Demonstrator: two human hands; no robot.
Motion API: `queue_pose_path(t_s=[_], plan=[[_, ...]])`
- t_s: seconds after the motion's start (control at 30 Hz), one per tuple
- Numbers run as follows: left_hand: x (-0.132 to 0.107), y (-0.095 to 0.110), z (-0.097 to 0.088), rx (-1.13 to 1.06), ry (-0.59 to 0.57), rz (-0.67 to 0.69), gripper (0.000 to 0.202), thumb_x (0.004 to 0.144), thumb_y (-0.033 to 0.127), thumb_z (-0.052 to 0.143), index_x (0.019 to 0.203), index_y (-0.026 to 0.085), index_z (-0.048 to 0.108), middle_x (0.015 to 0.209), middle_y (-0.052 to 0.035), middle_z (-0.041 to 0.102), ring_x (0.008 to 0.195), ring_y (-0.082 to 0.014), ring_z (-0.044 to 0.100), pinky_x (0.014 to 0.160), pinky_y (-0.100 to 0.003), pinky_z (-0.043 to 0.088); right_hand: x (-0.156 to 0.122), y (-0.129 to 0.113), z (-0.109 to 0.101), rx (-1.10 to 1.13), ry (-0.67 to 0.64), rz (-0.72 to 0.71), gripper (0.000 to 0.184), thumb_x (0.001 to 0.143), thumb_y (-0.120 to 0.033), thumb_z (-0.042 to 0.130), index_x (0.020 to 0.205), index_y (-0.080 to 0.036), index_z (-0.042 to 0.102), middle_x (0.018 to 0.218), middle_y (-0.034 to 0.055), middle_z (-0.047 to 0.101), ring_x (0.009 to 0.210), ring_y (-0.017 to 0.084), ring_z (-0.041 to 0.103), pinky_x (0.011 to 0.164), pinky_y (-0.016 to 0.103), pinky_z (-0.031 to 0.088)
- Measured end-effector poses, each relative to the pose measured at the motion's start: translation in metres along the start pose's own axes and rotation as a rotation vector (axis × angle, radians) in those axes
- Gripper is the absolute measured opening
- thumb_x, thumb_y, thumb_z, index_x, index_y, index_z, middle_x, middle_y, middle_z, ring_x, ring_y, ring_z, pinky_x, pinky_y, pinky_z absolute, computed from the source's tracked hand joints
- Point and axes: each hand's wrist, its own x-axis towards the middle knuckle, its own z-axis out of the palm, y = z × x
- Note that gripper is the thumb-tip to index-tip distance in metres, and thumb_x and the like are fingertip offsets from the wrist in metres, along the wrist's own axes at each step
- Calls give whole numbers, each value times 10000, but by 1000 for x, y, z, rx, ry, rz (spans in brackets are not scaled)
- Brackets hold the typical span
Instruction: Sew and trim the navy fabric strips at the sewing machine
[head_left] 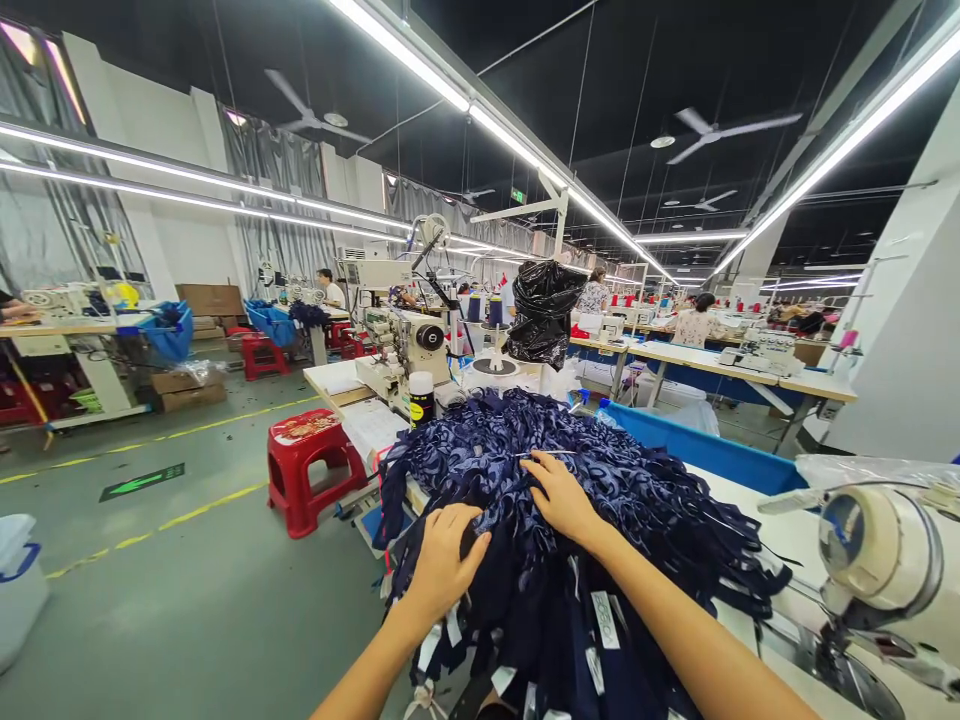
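Navy fabric pile (525, 570) lies nearest, heaped over the tabletop (802, 535); your left hand (444, 555) and right hand (559, 495) rest on it, loosely curved, any closed grip unclear. Light touch should limit tangling.

A garment-sewing workshop on a factory floor: industrial sewing machines (409, 345) stand on rows of tabletops (817, 386), with thread cones (495, 312), a heap of navy garment pieces (637, 480), hanging strip lights (525, 150), yellow floor lines (199, 506) and a green arrow floor sign (142, 483).
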Motion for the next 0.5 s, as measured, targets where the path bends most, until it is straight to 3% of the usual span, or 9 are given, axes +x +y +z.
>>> queue_pose_path(t_s=[0.17,0.27,0.37,0.5], plan=[[-5,-27,-4,-36,-7,-105,223,813,305,399,870,163,561,883,-88,646,850,-224,580,780,-389,440,4,2,1,-10,0,5,201,757,-112,428,821,-142,616,1018,158,604,985,296,516,861,465,399],[-3,-37,-7,-64,1,-209,252,795,321,403,897,160,568,875,-83,649,835,-226,586,761,-382,457,-11,1,-18,13,29,15,216,803,-177,384,872,-142,585,967,146,615,944,278,528,850,452,395],[-1,-38,-11,-99,-31,-259,270,776,321,419,939,174,575,933,-68,651,877,-222,587,791,-370,457,-32,-2,-43,76,21,43,245,846,-250,333,884,-182,566,861,78,632,803,209,570,728,343,454],[3,-35,-15,-110,-59,-259,285,762,309,426,966,185,583,1001,-59,645,932,-220,578,837,-364,445,-55,2,-67,335,51,234,282,831,-390,368,817,-203,579,765,40,624,712,186,565,629,285,451]])
